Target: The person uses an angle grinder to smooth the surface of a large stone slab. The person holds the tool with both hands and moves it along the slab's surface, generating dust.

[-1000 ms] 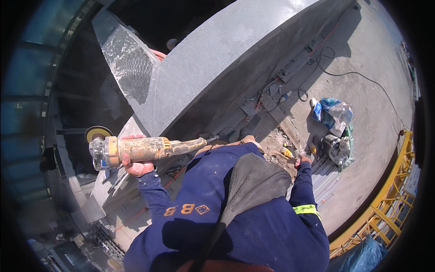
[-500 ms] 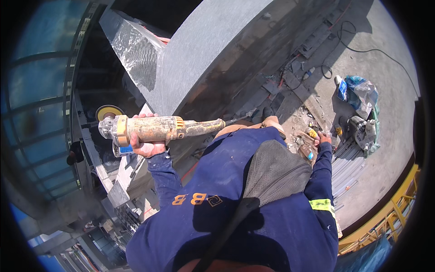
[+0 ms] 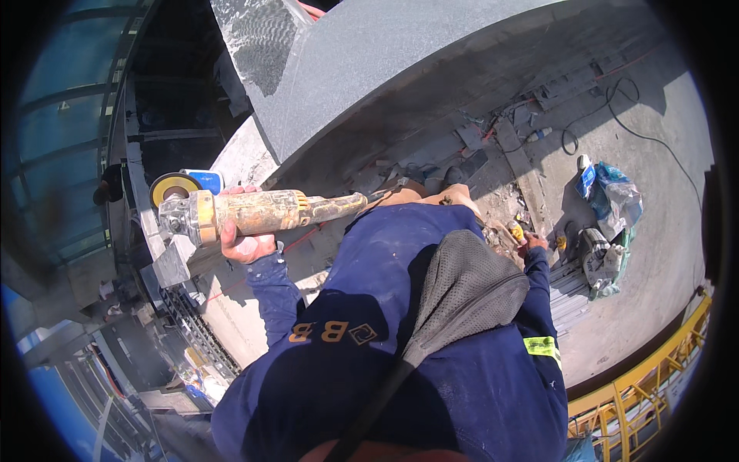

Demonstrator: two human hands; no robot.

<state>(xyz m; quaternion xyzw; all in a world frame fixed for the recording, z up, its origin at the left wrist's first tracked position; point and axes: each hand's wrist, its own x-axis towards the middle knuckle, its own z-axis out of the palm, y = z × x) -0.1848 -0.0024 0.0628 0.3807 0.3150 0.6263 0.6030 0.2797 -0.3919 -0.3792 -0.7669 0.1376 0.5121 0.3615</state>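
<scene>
My left hand (image 3: 250, 245) is wrapped round the worn, dusty yellow body of an angle grinder (image 3: 258, 212). The grinder lies level across my front, its metal head to the left with a round yellow disc (image 3: 174, 187) on it. Its rear handle runs right, to a dark cord. Low on the right, my right hand (image 3: 533, 245) has its fingers curled beside a small yellow object (image 3: 516, 230); what they hold is too small to make out. Ahead stands a large grey stone slab (image 3: 346, 65), with a wet-looking dark patch at its upper left.
Rubble and offcuts (image 3: 500, 212) litter the floor near my feet. Plastic bags (image 3: 616, 204) and thin grey strips (image 3: 566, 292) lie at the right, with a black cable (image 3: 654, 127) beyond. A yellow metal railing (image 3: 639, 393) curves along the lower right; glass panels (image 3: 61, 146) stand at left.
The view has shifted, so the slab sits higher and further right. The grinder stays in my left hand; its disc shows more face-on. My right hand has come slightly left and lower in the picture.
</scene>
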